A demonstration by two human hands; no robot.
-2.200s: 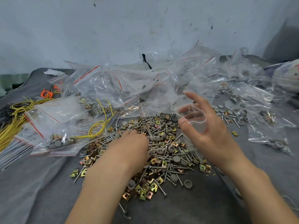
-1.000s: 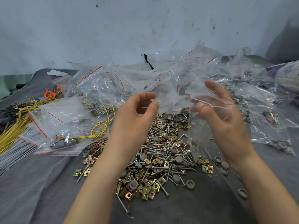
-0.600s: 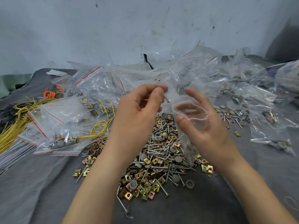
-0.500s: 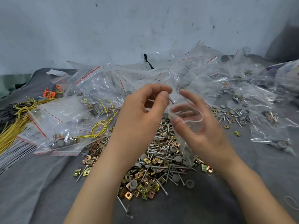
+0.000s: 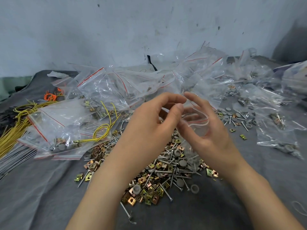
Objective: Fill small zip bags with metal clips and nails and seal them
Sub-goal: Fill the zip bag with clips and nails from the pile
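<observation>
Clear zip bag (image 5: 198,128) gripped mouth-open by right hand (image 5: 214,140), so left hand (image 5: 149,130), fingertips pinched, can feed it; load unseen.

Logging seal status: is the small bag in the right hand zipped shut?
No, the small bag has its red-lined mouth gaping open in a loop in the right hand, with the left hand at its rim.

Bag (image 5: 196,125) at the fingers (image 5: 196,100): clear, thin red stripe along the mouth.
Below fingers: clips (image 5: 150,195) brass-yellow and copper; nails (image 5: 166,171) silver-grey; caps (image 5: 182,163) matt grey.
Left of fingers: wires (image 5: 11,136) yellow, ties (image 5: 49,97) orange.
Cloth (image 5: 41,196) dark grey.
Wall (image 5: 116,30) pale blue-grey, dark specks.
</observation>
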